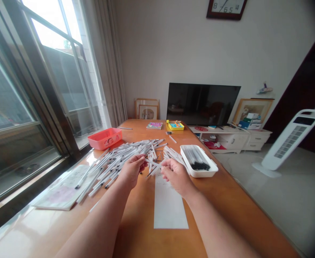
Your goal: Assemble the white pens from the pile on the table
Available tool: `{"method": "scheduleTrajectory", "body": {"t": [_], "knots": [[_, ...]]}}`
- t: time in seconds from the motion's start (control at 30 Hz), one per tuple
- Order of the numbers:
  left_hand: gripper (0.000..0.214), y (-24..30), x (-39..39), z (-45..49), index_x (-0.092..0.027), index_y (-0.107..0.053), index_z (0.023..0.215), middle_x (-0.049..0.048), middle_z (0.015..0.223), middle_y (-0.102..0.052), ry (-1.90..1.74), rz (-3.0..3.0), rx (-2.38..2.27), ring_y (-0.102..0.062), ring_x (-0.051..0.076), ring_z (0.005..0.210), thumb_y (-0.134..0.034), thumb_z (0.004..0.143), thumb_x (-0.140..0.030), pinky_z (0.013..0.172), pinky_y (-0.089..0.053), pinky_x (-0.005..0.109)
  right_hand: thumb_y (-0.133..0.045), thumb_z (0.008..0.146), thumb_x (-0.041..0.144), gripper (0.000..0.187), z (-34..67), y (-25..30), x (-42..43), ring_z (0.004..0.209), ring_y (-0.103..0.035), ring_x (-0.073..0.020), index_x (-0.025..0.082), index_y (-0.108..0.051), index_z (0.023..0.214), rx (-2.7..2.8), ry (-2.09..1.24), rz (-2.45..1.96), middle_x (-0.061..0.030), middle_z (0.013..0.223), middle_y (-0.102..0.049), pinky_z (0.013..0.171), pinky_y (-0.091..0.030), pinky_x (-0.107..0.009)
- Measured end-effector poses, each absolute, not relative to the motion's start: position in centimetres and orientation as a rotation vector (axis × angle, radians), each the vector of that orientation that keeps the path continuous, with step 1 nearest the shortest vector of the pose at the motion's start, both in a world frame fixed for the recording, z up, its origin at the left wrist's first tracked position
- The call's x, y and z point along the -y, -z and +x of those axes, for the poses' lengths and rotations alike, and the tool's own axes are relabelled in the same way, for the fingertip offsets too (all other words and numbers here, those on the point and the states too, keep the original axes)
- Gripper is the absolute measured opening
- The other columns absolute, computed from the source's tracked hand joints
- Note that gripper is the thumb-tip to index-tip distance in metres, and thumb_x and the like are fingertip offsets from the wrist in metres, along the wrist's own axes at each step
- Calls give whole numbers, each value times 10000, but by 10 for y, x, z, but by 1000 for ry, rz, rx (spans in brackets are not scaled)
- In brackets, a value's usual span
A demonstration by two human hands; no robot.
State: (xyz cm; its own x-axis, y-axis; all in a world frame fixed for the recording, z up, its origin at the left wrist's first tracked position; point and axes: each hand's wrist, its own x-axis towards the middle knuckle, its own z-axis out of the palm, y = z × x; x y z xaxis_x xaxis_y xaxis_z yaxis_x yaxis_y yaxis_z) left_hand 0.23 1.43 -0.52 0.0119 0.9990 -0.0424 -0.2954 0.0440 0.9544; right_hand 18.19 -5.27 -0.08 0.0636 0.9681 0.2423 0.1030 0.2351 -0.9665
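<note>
My left hand [132, 169] and my right hand [175, 173] meet over the middle of the wooden table [227, 211], both with fingers curled. Between them runs one white pen barrel [152, 163], pinched at each end. A thin dark refill seems to stick out below it, though it is too small to be sure. A big heap of white pens [120, 157] spreads to the left of my hands. Just right of my right hand stands a white tray [212, 169] filled with black refills [196, 158].
A white paper strip [169, 204] lies under my hands. A red tray [105, 138] sits at the far left, papers [63, 191] lie by the window, and a yellow box [175, 125] and a booklet [154, 125] are at the far end. A TV and a tower fan [289, 141] stand beyond.
</note>
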Motion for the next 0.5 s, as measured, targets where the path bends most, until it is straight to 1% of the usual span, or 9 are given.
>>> {"method": "scheduleTrajectory", "body": {"t": [0.1,0.17,0.23,0.33,0.5], "knots": [[428,6,-13,3,-132,-731,986,64,773,-696,-1277,1050,-1010,-600,134,668,-808,676,-417,642,-404,259,-628,826,306,142,179,5,53,544,-472,-109,194,-660,908,1511,-739,-1198,49,614,-536,526,-382,-235],[471,6,-11,4,-127,-739,1013,88,806,-711,-1255,1067,-998,-607,148,689,-789,696,-472,658,-411,272,-618,836,300,149,178,8,54,537,-435,-108,201,-674,933,1576,-658,-1225,60,586,-491,527,-355,-236],[495,4,-10,5,-125,-740,1036,110,855,-726,-1248,1060,-985,-627,168,726,-779,706,-493,681,-421,285,-597,856,310,172,178,9,54,526,-413,-108,209,-685,964,1601,-652,-1245,60,581,-483,523,-339,-238],[501,2,-8,5,-122,-742,1038,127,903,-739,-1255,1053,-976,-643,185,760,-795,691,-480,709,-431,297,-572,878,326,199,178,9,54,513,-385,-109,217,-695,989,1616,-670,-1258,55,590,-495,505,-319,-237],[502,1,-6,7,-116,-750,1023,127,898,-747,-1277,1069,-973,-638,175,739,-815,672,-469,731,-438,307,-562,885,310,187,177,8,54,524,-414,-112,213,-701,965,1639,-616,-1249,39,615,-542,532,-349,-232]]}}
